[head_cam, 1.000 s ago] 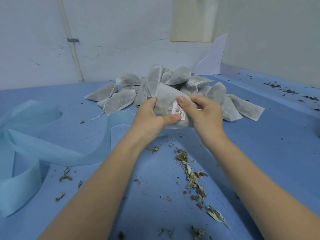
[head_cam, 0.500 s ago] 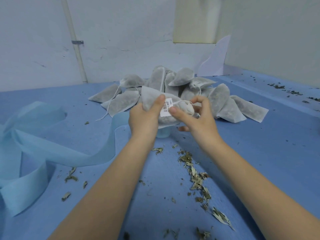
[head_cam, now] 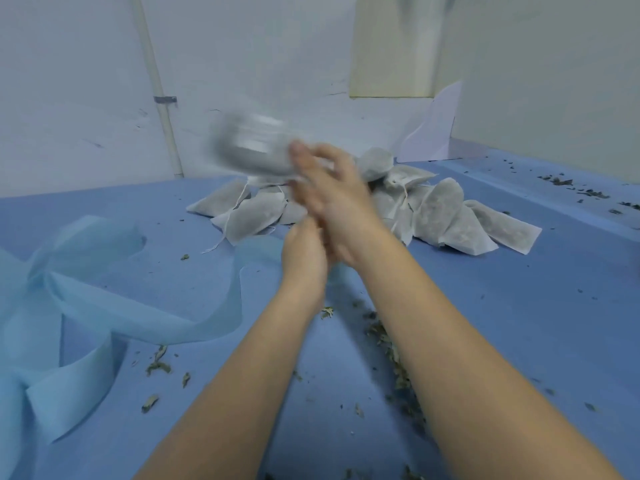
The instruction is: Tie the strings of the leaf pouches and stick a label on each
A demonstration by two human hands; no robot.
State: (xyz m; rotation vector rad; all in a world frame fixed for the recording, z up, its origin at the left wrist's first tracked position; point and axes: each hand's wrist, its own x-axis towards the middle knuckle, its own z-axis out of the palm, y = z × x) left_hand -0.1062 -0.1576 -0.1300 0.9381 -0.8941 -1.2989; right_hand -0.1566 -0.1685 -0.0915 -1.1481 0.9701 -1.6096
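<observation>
Pouch [head_cam: 249, 147]: blurred, labelled, just beyond the right hand [head_cam: 332, 192].
Right fingers: loose, spread.
Left hand [head_cam: 304, 251]: grip unclear.
Pile [head_cam: 443, 216]: labels not visible.

Blurred pouch [head_cam: 251, 148] at right hand [head_cam: 332, 195] fingertips, above pouch pile [head_cam: 433, 213].

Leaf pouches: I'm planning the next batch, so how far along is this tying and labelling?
Done: the blurred pouch in the air shows a white label. In hand: it sits at the right hand's fingertips; whether gripped or let go is unclear. The left hand is mostly hidden. Left: the pile on the blue table shows loose strings and no labels.
</observation>
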